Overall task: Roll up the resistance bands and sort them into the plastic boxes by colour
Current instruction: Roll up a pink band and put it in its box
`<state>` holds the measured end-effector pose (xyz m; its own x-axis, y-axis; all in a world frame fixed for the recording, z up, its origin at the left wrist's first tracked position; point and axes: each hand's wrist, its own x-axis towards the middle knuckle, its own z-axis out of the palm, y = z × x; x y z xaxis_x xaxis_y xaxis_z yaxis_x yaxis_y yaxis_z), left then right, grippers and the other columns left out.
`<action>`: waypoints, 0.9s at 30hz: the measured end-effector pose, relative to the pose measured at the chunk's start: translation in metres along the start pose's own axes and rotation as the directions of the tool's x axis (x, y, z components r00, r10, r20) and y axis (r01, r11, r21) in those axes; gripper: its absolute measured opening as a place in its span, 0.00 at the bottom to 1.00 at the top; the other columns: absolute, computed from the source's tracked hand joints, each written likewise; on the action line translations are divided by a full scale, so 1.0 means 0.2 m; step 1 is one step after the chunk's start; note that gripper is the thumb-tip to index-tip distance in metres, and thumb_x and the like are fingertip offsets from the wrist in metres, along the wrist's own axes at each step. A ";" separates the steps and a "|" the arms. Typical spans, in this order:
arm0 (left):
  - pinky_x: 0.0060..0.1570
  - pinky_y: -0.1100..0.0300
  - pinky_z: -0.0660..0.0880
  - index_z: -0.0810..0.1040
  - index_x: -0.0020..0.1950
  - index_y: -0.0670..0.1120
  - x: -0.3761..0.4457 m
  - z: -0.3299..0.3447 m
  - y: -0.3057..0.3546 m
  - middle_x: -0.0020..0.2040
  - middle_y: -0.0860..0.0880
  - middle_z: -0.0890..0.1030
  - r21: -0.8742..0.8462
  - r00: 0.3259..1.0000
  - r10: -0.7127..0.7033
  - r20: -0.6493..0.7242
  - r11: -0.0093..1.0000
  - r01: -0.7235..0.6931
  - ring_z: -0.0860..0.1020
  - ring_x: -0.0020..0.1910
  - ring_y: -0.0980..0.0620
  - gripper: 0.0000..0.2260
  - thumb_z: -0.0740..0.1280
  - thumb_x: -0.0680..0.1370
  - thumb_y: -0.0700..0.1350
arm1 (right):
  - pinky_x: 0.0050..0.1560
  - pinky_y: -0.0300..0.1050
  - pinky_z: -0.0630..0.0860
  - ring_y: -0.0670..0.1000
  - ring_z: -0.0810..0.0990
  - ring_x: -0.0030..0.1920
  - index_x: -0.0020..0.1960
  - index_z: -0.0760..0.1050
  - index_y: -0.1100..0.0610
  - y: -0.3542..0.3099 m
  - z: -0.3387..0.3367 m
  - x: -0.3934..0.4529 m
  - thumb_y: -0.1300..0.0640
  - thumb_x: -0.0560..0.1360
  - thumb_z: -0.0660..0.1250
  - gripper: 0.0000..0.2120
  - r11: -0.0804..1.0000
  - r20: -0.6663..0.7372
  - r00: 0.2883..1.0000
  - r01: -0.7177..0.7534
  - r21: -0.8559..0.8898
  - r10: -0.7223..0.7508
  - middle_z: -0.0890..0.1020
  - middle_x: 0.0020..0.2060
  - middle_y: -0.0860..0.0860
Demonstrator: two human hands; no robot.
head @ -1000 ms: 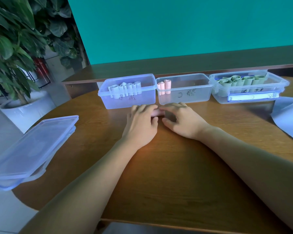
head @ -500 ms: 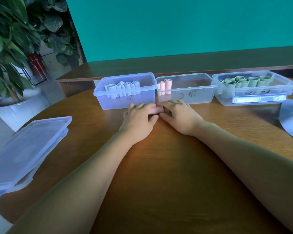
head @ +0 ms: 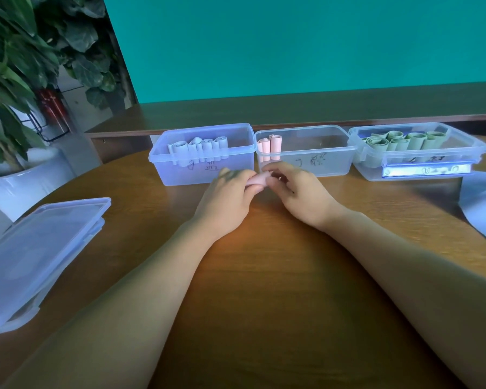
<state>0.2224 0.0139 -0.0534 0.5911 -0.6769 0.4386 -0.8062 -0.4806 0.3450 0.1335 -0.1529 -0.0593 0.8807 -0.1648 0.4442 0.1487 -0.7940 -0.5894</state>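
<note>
A rolled pink band (head: 258, 179) lies between my two hands, just above the round wooden table (head: 264, 290). My left hand (head: 227, 197) grips its left end with thumb and fingers. My right hand (head: 300, 193) pinches its right end. Behind them stand three clear plastic boxes in a row. The left box (head: 205, 167) holds several pale blue rolls (head: 199, 146). The middle box (head: 320, 161) holds two pink rolls (head: 270, 144) at its left end. The right box (head: 421, 171) holds several green rolls (head: 399, 141).
Stacked clear lids (head: 37, 254) lie at the table's left edge. A pale blue sheet (head: 483, 203) lies at the right edge. A potted plant (head: 9, 80) in a white pot stands to the left, off the table. A wooden ledge (head: 292, 108) runs behind the boxes.
Both hands have lifted off the table and now hold the pink roll by its ends, where before they pressed on it flat.
</note>
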 end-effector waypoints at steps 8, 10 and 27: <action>0.40 0.67 0.65 0.75 0.63 0.51 -0.02 0.03 0.08 0.51 0.49 0.74 -0.231 0.998 -0.071 -0.002 0.970 0.068 0.73 0.45 0.57 0.12 0.58 0.85 0.54 | 0.51 0.41 0.78 0.44 0.81 0.43 0.63 0.80 0.53 -0.06 -0.12 -0.09 0.53 0.80 0.69 0.12 0.964 -0.100 0.994 -0.025 0.263 0.053 0.85 0.47 0.48; 0.40 0.72 0.66 0.75 0.65 0.52 -0.02 0.03 0.12 0.52 0.50 0.75 -0.307 0.996 -0.077 -0.035 0.950 0.063 0.73 0.46 0.60 0.13 0.59 0.84 0.54 | 0.51 0.39 0.78 0.42 0.81 0.43 0.60 0.82 0.51 -0.08 -0.16 -0.09 0.54 0.80 0.69 0.10 0.954 -0.115 0.993 0.004 0.299 0.032 0.86 0.46 0.43; 0.42 0.65 0.70 0.66 0.76 0.52 0.15 0.12 0.16 0.45 0.54 0.75 -0.274 0.975 -0.115 -0.189 0.960 0.060 0.75 0.42 0.57 0.23 0.60 0.83 0.58 | 0.55 0.32 0.74 0.38 0.80 0.47 0.45 0.86 0.48 0.06 -0.58 0.41 0.59 0.82 0.63 0.15 0.944 0.018 0.990 -0.131 -0.301 0.143 0.86 0.47 0.40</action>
<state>0.2144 -0.0351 -0.0492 0.6732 -0.4998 0.5449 -0.7324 -0.3492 0.5845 0.1547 -0.2441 0.0487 0.9007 -0.2664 0.3430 -0.1108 -0.9046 -0.4117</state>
